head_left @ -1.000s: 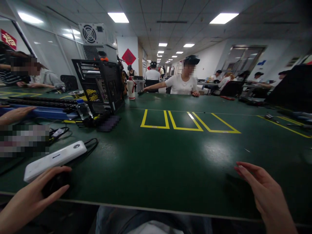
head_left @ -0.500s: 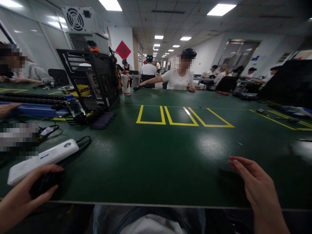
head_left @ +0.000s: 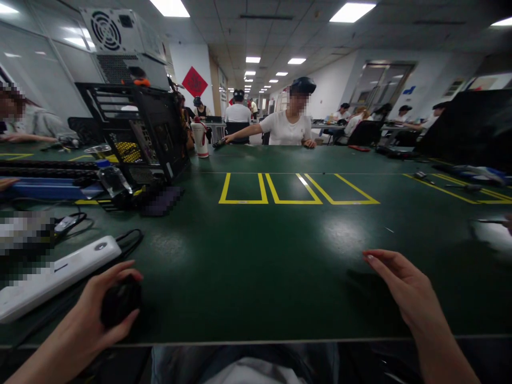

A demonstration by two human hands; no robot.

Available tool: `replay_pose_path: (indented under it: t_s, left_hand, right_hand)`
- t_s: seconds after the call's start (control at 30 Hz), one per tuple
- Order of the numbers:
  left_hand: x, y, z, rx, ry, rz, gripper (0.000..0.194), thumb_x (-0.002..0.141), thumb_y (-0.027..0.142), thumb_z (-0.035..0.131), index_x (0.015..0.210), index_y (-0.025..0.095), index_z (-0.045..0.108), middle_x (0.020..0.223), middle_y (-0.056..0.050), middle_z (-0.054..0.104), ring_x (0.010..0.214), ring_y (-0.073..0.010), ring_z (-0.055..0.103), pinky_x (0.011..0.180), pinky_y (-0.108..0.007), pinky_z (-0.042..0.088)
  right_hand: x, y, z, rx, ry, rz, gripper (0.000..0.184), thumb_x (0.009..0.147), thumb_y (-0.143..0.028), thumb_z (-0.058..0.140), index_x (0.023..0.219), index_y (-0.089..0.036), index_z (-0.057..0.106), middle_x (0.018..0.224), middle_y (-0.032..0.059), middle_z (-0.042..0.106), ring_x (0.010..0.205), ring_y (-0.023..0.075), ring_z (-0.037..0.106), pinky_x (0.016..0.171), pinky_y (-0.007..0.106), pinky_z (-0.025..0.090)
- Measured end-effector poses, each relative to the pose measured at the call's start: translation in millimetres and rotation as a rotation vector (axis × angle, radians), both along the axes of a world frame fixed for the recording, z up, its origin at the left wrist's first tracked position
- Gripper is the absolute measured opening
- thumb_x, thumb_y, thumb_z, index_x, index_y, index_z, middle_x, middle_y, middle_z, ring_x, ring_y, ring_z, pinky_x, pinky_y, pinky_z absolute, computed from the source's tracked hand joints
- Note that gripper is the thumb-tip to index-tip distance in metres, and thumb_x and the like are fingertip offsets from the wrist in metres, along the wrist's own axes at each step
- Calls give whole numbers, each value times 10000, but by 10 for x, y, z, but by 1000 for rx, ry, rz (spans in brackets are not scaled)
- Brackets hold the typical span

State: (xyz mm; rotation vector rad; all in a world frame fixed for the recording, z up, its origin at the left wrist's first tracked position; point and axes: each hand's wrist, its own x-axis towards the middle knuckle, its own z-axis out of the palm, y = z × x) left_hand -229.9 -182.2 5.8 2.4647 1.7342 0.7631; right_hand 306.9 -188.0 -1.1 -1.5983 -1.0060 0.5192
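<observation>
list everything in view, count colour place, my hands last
table: 1, green, foreground
tape outlines: 3, yellow, mid-table
rounded object: 1, black, near edge, left
oblong device: 1, white, near left
computer case: 1, black, left
fan box: 1, grey, above case
bottle: 1, clear, by case
cup: 1, white and red, right of case
wall diamond: 1, red, back left
facing person: 1, in white, across table
people behind: several, varied, background
ceiling lights: several, white, overhead
loose items: several, mostly dark, right
left hand: 1, bare, around rounded object
right hand: 1, bare, over table, right
</observation>
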Motion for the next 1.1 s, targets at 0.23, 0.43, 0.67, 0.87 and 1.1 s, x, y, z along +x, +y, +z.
replay_pose_path:
  t_s: [0.23, 0.43, 0.67, 0.87, 1.1]
  left_hand:
    - [1516, 1001, 391, -79, -130, -347, 703, 679, 236, 573, 1265, 246, 185, 1084, -52, 466, 1004, -220, 443, 881, -416, 387]
    - [2213, 1678, 41, -57, -181, -495, 739, 650, 192, 599, 1268, 211, 194, 1045, -82, 478, 979, -245, 444, 841, -448, 406]
    - [2347, 1651, 4, 92, -185, -604, 696, 675, 199, 593, 1255, 202, 208, 1150, -91, 414, 1060, -247, 390, 906, -443, 372]
    - [2285, 1543, 75, 118, -97, -665, 633, 726, 276, 580, 1245, 210, 225, 1207, -89, 406, 1107, -239, 376, 939, -446, 335]
    - [2088, 1366, 159, 105, 38, -745, 768, 729, 323, 568, 1317, 206, 89, 1338, -106, 295, 1229, -237, 280, 1041, -471, 168]
  right_hand:
    - [-573, 577, 503, -82, -357, 513, 280, 712, -380, 548, 905, -178, 570, 851, 57, 626, 794, 181, 597, 774, 389, 463]
    - [-1168, 1354, 295, -129, -59, 763, 286, 721, -390, 554, 908, -173, 553, 909, 42, 602, 851, 156, 579, 812, 376, 462]
    - [-1399, 1601, 133, -212, 480, 863, 348, 685, -310, 625, 986, -176, 511, 1009, 69, 576, 907, 167, 580, 848, 366, 457]
    - [-1395, 1484, 136, -119, 398, 926, 409, 662, -241, 638, 1051, -193, 521, 1024, 53, 593, 956, 165, 564, 896, 376, 416]
    - [-1462, 1297, 182, 43, 85, 952, 467, 648, -251, 647, 1088, -194, 502, 1089, 50, 570, 1007, 176, 538, 918, 382, 405]
